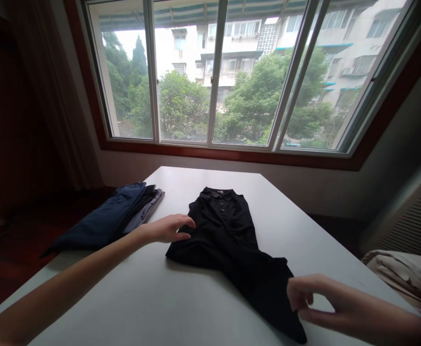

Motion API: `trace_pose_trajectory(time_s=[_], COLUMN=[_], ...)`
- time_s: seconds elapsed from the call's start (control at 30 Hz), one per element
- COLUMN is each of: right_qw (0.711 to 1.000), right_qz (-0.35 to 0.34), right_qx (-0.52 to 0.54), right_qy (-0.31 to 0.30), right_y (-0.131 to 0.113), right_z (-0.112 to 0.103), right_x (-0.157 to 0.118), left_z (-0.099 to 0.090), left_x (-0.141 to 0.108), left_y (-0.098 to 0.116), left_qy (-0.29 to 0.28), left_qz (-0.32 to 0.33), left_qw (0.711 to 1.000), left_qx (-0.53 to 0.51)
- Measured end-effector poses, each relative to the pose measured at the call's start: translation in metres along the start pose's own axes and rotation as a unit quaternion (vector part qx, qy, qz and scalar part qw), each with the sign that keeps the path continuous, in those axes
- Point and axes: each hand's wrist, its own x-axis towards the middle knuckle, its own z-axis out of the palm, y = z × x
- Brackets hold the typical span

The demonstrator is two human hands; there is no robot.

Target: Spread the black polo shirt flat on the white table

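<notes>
The left hand [167, 228], fingers and thumb parted, is at the edge of the black shirt [228, 230]. The right hand [347, 302] curls beside its lower corner; blur hides any grip. On the white table [134, 298], the collar points windowward, the long axis bending down rightward.

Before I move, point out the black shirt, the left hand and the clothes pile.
Black shirt [230, 240]: head view, middle of its dark cloth.
Left hand [169, 228]: head view, back of the hand.
Clothes pile [105, 218]: head view, navy piece on top.
</notes>
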Motion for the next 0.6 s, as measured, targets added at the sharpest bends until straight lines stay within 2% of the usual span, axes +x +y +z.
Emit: trace_pose_trajectory(time_s=[0.07,0.13,0.23,0.3,0.43,0.6], right_qw=[1.000,1.000,0.998,0.999,0.999,0.999], right_qz=[-0.007,-0.013,-0.018,-0.022,-0.040,-0.020], right_qx=[0.004,0.001,-0.005,-0.010,-0.019,-0.024], right_qy=[-0.024,0.022,0.063,0.045,0.021,0.030], right_y=[-0.007,-0.006,0.004,0.009,0.006,-0.002], right_z=[-0.013,-0.020,-0.017,-0.009,0.005,0.015], right_x=[0.019,0.039,0.059,0.063,0.056,0.035], left_z=[0.006,0.013,0.026,0.033,0.037,0.021], left_x=[0.022,0.043,0.069,0.080,0.084,0.063], left_y=[0.002,0.001,-0.006,-0.013,-0.024,-0.019], left_qy=[-0.019,-0.035,-0.052,-0.061,-0.056,-0.039], left_qz=[0.020,0.032,0.034,0.033,0.042,0.072], left_qw=[0.999,0.998,0.996,0.994,0.988,0.981], left_qx=[0.018,0.040,0.071,0.089,0.137,0.175])
